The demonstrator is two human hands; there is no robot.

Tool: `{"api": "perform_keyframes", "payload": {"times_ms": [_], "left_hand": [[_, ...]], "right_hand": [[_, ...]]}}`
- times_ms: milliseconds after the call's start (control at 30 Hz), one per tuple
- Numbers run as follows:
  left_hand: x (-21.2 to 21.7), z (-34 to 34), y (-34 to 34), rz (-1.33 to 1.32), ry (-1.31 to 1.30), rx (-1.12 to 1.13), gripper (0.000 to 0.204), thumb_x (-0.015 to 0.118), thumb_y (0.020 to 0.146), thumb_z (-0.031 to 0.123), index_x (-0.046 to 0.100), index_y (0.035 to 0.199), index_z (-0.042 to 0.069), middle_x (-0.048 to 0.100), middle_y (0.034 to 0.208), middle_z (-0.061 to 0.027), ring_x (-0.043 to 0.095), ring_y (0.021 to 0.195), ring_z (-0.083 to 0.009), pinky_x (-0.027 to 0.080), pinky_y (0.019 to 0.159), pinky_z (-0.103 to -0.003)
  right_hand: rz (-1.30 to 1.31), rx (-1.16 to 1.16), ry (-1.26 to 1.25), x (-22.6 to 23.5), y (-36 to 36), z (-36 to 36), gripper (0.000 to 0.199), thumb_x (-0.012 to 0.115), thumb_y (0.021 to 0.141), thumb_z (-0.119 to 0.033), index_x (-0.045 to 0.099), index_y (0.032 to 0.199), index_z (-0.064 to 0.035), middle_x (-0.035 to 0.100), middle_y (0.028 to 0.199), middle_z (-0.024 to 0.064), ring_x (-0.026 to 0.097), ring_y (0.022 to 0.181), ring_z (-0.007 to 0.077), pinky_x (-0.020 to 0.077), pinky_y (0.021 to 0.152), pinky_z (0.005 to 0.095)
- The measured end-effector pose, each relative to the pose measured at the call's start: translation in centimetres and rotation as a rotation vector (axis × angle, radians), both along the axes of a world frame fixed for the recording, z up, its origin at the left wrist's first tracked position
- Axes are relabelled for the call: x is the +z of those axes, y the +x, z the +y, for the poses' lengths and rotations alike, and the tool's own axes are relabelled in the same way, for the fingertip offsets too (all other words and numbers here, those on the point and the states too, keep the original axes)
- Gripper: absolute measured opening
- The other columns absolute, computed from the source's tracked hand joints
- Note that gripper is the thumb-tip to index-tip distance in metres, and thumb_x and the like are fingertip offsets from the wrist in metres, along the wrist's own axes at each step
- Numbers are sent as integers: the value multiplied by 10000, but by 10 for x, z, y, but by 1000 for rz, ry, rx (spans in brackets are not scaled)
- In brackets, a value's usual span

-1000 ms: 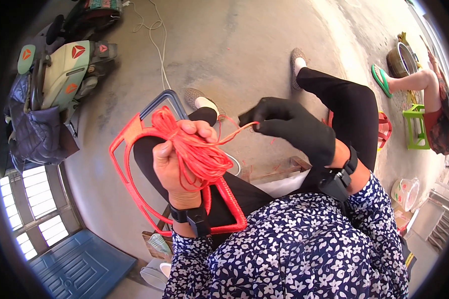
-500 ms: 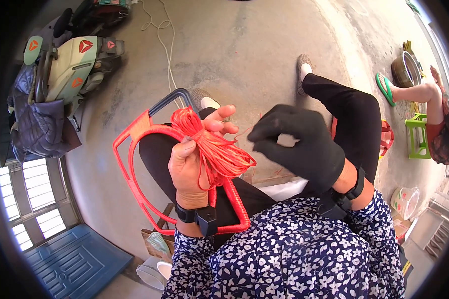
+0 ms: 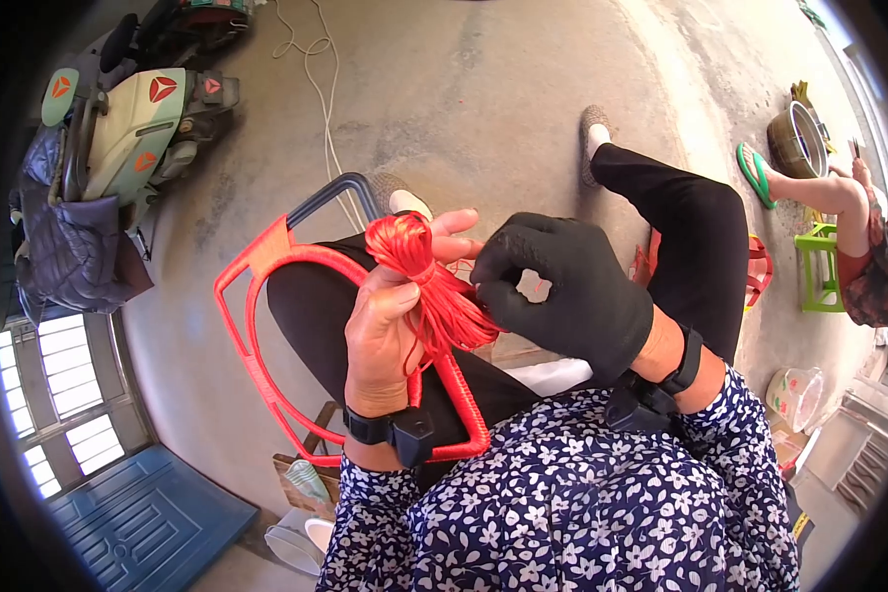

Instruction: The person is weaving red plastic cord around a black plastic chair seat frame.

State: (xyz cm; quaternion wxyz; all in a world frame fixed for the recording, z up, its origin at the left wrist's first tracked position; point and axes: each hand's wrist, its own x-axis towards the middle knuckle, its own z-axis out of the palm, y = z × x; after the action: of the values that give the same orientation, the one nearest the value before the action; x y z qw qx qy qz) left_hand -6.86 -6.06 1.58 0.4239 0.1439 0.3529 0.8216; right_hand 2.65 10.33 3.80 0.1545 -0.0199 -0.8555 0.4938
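A hank of glossy red-orange cord (image 3: 452, 308), tied round near its top, rests in my bare left hand (image 3: 377, 345). The left thumb presses on its near side, while the other fingers reach out behind it. My right hand (image 3: 580, 296), in a black glove, closes thumb and finger in a pinch at the hank's loose right end; the exact strand between the tips is hidden. Across my left thigh lies a rounded frame (image 3: 257, 365) wrapped in the same red cord, with a bare dark section (image 3: 337, 185) at its far end.
A pale green scooter (image 3: 136, 138) with a dark quilted cover stands at far left. Pale cable (image 3: 328, 109) runs over the concrete floor. At right, another person's leg (image 3: 814, 192) is beside a green stool (image 3: 819, 268) and a metal pot (image 3: 797, 143). A blue panel (image 3: 153, 513) lies lower left.
My right hand has moved left and its fingertips now meet the end of the cord hank. The left hand has shifted slightly right and turned the hank more upright.
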Motion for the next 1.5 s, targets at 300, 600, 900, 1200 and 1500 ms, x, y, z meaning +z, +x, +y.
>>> {"api": "perform_keyframes", "payload": {"times_ms": [300, 600, 900, 1200, 1500], "left_hand": [[-22, -20, -20, -238, 397, -52, 420, 569, 819, 275, 587, 1094, -43, 442, 1315, -259, 532, 1035, -322, 533, 853, -396], [-21, -17, -19, -271, 404, -61, 409, 596, 793, 309, 613, 1060, 0, 482, 1269, -228, 535, 988, -297, 517, 838, -373], [-18, -17, -18, -230, 366, -35, 423, 585, 794, 314, 605, 1057, -17, 486, 1253, -240, 549, 981, -306, 513, 833, -380], [-15, -18, -11, -145, 159, 49, 425, 518, 846, 263, 546, 1109, -71, 507, 1221, -274, 578, 978, -318, 528, 823, -422], [-16, -19, -16, -250, 229, 55, 368, 507, 890, 253, 490, 1117, -36, 501, 1100, -198, 552, 924, -279, 518, 732, -385]], "right_hand": [[-390, 69, -418, -25, 9, 33, 150, 644, 812, -67, 684, 949, -20, 686, 854, 75, 637, 738, 137, 494, 678, 256], [-314, 19, -302, -49, 4, -22, 291, 756, 737, -175, 666, 1000, -90, 632, 770, 55, 598, 682, 171, 483, 639, 303], [-51, 2, -210, -47, -3, -19, 138, 705, 786, -143, 702, 914, -91, 666, 859, 65, 650, 766, 204, 513, 671, 307], [-24, -20, -364, -29, 18, 30, 150, 654, 854, -150, 678, 934, -25, 678, 934, 55, 629, 878, 143, 483, 739, 277], [-425, -154, -867, 30, 64, 84, 200, 561, 897, -196, 610, 848, -9, 581, 691, 28, 523, 537, 105, 405, 551, 231]]}}
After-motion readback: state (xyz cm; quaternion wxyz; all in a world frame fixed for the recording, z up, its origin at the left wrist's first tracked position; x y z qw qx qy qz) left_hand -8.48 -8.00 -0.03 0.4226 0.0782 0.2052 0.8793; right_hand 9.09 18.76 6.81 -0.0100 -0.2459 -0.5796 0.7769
